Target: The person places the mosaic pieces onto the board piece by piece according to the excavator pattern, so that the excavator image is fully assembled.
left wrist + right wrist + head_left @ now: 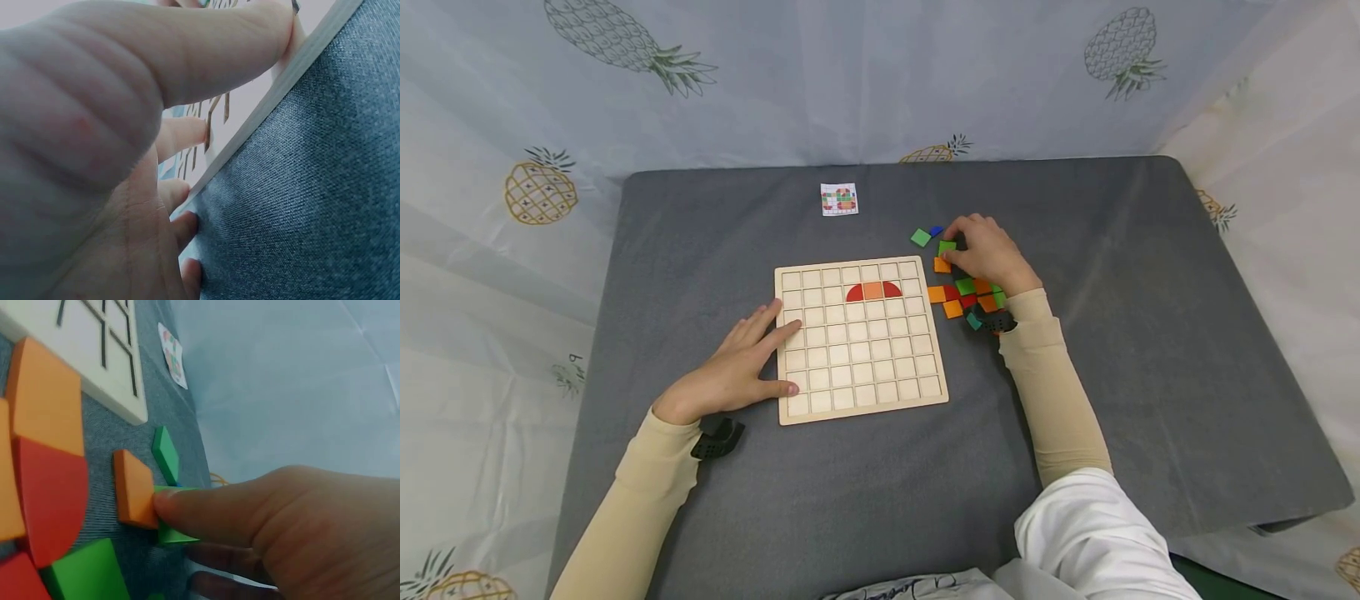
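Note:
A pale wooden grid board (861,400) lies on the table. In an upper row it carries an orange square (872,291) between two red rounded pieces, one being the left red piece (855,292). My left hand (726,375) rests at the board's left edge, fingers spread, with thumb and fingertips on its rim and squares. Beyond the board's upper right corner, my right hand (992,252) pinches a green square block (172,534) between thumb and fingers. An orange block (137,494) lies right beside that thumb, and a lighter green block (921,237) sits farther left.
Several loose orange, red and green blocks, including an orange square (952,309), lie between the board and my right wrist. A blue piece (936,231) lies near the right fingertips. A small printed card (838,200) with a coloured pattern lies behind the board on the grey tablecloth (1150,358).

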A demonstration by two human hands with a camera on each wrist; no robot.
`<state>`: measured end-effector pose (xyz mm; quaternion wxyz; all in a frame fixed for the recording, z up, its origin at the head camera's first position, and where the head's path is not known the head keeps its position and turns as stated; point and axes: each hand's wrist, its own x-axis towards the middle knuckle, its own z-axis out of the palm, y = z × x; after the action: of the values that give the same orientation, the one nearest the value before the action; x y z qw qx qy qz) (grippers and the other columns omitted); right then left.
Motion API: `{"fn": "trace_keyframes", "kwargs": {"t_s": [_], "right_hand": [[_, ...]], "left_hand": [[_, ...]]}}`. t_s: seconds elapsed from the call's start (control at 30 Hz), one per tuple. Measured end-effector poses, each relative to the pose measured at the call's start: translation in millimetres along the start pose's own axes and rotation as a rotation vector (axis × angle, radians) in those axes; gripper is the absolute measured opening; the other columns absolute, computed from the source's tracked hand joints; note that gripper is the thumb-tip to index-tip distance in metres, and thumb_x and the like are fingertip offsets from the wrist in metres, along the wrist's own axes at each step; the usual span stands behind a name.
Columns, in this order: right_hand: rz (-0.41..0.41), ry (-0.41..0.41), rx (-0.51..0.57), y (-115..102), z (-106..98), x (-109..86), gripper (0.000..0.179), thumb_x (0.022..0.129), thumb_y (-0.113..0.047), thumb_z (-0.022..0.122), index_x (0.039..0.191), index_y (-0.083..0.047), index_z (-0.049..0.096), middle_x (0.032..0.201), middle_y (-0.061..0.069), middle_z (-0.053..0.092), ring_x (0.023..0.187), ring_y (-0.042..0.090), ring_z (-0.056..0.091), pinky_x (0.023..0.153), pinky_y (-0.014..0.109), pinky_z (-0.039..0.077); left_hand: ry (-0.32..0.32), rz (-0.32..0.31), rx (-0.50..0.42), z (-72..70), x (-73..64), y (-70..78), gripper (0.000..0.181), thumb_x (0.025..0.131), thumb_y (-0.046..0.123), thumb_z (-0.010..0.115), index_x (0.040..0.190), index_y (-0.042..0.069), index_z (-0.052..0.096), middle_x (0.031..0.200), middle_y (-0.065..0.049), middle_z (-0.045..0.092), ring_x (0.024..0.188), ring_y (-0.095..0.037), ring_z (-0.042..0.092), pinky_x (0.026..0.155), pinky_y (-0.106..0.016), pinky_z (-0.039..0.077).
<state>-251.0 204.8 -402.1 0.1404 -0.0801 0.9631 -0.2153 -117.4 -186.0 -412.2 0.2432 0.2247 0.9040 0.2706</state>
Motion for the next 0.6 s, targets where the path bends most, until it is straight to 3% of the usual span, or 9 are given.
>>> {"fn": "trace_keyframes", "kwargs": {"t_s": [0.13, 0.27, 0.4, 0.6], "right_hand": [[0.0, 0.078, -0.002, -1.3, 0.5, 0.0, 0.029, 0.099, -0.024, 0.067, 0.118, -0.003, 0.066, 0.126, 0.018, 0.061, 0.118, 0.036, 0.05, 0.108, 0.057, 0.04], [-0.01, 0.125, 0.04, -3.9, -1.6, -3.5, 0.025, 0.1, -0.025, 0.065, 0.114, -0.004, 0.066, 0.111, 0.016, 0.064, 0.099, 0.032, 0.055, 0.089, 0.048, 0.049], [-0.05, 0.094, 0.153, -13.1, -5.6, -9.8, 0.022, 0.101, -0.025, 0.063, 0.113, -0.007, 0.064, 0.102, 0.013, 0.064, 0.086, 0.028, 0.054, 0.072, 0.039, 0.047], [-0.112, 0.019, 0.207, -33.1, -7.5, -20.6, 0.018, 0.101, -0.024, 0.063, 0.111, -0.009, 0.065, 0.101, 0.01, 0.064, 0.084, 0.025, 0.057, 0.07, 0.036, 0.049]], "left_hand": [[0.006, 0.009, 0.008, -0.3, 0.3, 0.4, 0.09, 0.089, 0.033, 0.079, 0.16, 0.011, 0.03, 0.171, -0.019, -0.003, 0.157, -0.046, -0.001, 0.125, -0.066, 0.003], [0.012, 0.015, 0.014, -0.1, 0.8, 0.1, 0.089, 0.089, 0.033, 0.079, 0.16, 0.01, 0.031, 0.171, -0.019, -0.001, 0.157, -0.047, 0.001, 0.124, -0.066, 0.004], [0.007, 0.004, 0.011, 0.3, 0.6, 0.4, 0.09, 0.088, 0.032, 0.08, 0.16, 0.011, 0.031, 0.171, -0.019, -0.002, 0.157, -0.046, 0.0, 0.125, -0.066, 0.003], [0.004, -0.01, 0.01, 0.9, 0.2, -0.2, 0.091, 0.087, 0.031, 0.081, 0.16, 0.011, 0.03, 0.172, -0.017, -0.003, 0.157, -0.045, -0.001, 0.125, -0.065, 0.002]]}}
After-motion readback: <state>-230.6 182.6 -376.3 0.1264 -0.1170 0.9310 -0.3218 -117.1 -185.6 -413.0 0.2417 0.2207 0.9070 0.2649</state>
